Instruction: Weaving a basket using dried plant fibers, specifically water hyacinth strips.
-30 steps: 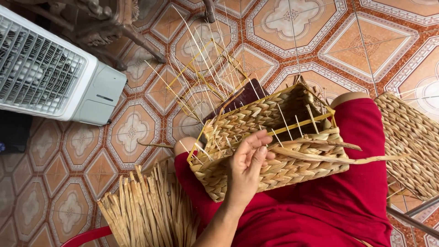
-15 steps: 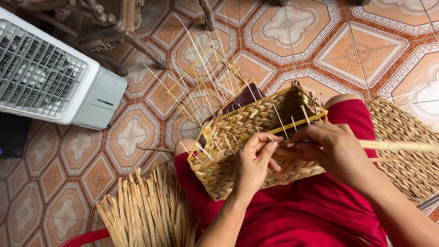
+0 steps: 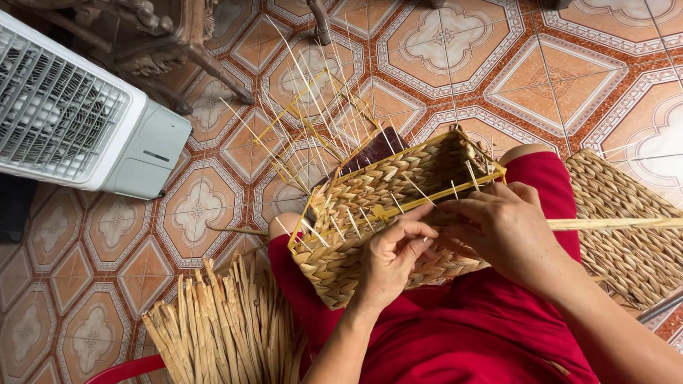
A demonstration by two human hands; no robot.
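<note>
A half-woven straw basket [image 3: 370, 192] on a yellow wire frame lies on its side across my lap, over red trousers [image 3: 462, 334]. Thin pale spokes stick out of its rim toward the floor. My left hand [image 3: 391, 259] pinches the weave at the basket's near wall, fingers curled on a strand. My right hand [image 3: 501, 227] grips a long flat straw strand [image 3: 619, 223] that runs off to the right, and presses it against the same wall, close beside the left hand.
A bundle of loose straw strips [image 3: 220, 331] lies by my left knee. A white fan unit [image 3: 78, 121] stands at the left on the patterned tile floor. A woven straw piece [image 3: 626, 227] lies at the right. Dark carved furniture legs [image 3: 185, 50] stand at the back.
My right hand has come in from the right with the long strand and joined the left hand at the basket wall. The basket has shifted slightly.
</note>
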